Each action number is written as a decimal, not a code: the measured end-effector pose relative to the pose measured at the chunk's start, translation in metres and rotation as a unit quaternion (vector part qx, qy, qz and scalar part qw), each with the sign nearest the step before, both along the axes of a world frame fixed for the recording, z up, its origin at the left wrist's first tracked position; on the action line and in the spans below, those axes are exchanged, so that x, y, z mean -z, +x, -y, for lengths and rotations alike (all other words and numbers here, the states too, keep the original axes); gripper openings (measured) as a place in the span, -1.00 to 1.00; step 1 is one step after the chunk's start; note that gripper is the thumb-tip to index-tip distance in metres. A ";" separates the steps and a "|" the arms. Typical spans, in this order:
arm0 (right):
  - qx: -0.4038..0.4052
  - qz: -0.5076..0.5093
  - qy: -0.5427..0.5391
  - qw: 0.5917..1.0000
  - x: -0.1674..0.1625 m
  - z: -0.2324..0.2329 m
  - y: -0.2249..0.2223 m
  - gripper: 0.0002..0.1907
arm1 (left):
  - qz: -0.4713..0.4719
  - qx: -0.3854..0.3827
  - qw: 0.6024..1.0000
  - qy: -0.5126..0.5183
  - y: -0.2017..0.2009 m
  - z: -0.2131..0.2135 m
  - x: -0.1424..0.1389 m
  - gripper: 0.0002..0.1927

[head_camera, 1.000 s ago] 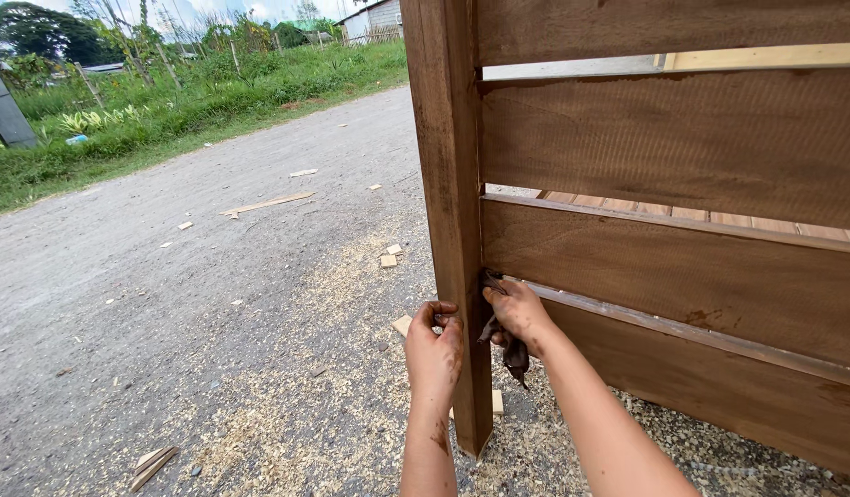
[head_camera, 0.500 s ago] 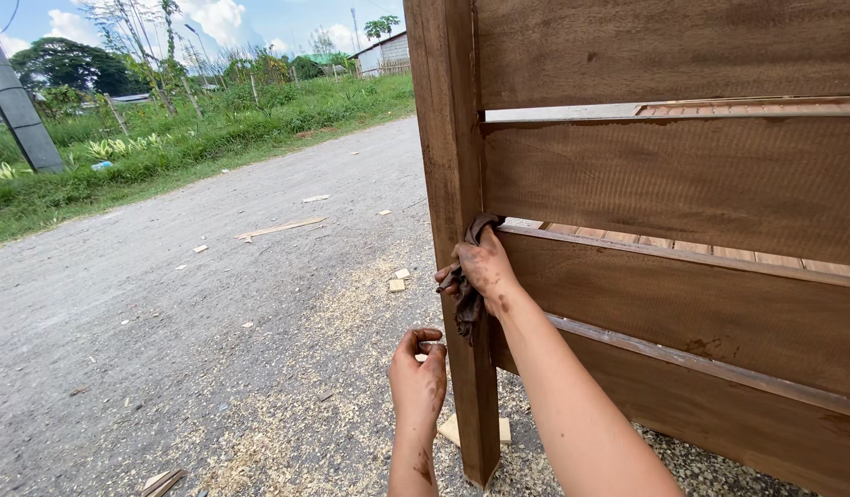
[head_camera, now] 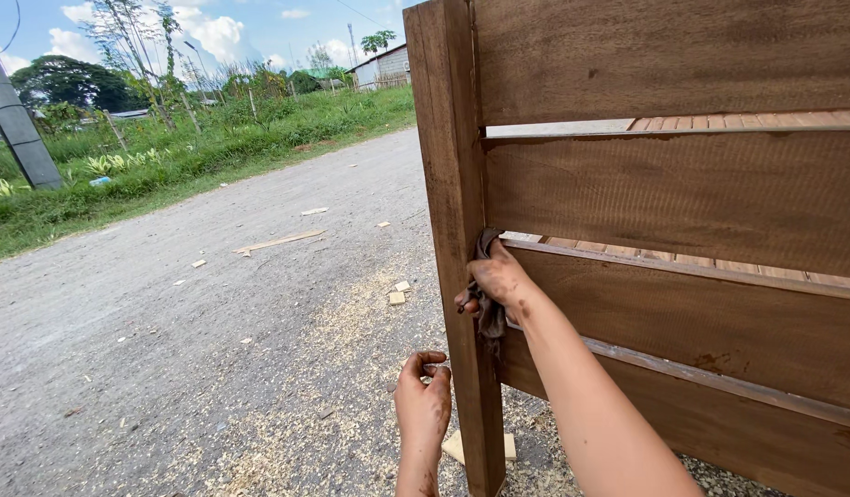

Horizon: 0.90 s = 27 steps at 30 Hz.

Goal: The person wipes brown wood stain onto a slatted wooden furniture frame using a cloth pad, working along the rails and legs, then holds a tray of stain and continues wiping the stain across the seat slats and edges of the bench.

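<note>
Head view, outdoor site, bright daylight. Far left: slanted grey pole [head_camera: 18, 124] against a grass verge [head_camera: 167, 170] with trees and a low building beyond. A gravel road [head_camera: 167, 313] runs from the foreground up toward the centre. On it lie a thin wooden strip [head_camera: 278, 242], several small wood offcuts [head_camera: 397, 293], and a spread of sawdust [head_camera: 351, 368] thickening toward the bottom.

Centre, low: left hand [head_camera: 423, 400] raised just beside the left face of the upright post [head_camera: 457, 239], fingers curled inward in a loose half-closed pose, stained dark. It holds nothing visible; whether the fingertips touch the post cannot be told.

Just right of that: right hand [head_camera: 499, 281], also stain-darkened, closed around a dark brown rag [head_camera: 488, 276]. The rag is pressed into the corner where the post meets a horizontal board [head_camera: 683, 198], at the slot between the second and third boards; a loose end hangs down below the hand. Forearm runs from bottom right up to that point.

Right: stained wooden panel of wide horizontal boards with narrow gaps, lighter slats showing through the gaps. A pale wood block [head_camera: 457, 448] lies on the ground at the foot of the post.
</note>
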State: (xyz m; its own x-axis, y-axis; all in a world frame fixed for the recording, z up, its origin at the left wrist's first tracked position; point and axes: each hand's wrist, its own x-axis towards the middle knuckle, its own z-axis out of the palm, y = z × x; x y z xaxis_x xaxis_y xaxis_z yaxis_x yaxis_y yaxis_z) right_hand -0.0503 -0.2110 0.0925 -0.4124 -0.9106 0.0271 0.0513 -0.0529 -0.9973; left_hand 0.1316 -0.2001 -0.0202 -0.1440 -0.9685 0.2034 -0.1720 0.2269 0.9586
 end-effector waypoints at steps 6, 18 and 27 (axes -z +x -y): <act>0.015 -0.033 0.005 0.999 0.000 0.006 -0.004 -0.17 | -0.002 0.023 0.999 0.023 -0.004 0.001 0.002 -0.80; -0.038 -0.069 -0.027 0.997 0.066 -0.085 -0.002 -0.26 | 0.020 0.007 0.999 0.031 0.001 0.003 -0.001 -0.79; -0.041 -0.004 0.028 0.999 0.040 -0.149 -0.004 -0.42 | -0.058 0.114 0.984 -0.124 -0.056 -0.038 -0.009 -0.70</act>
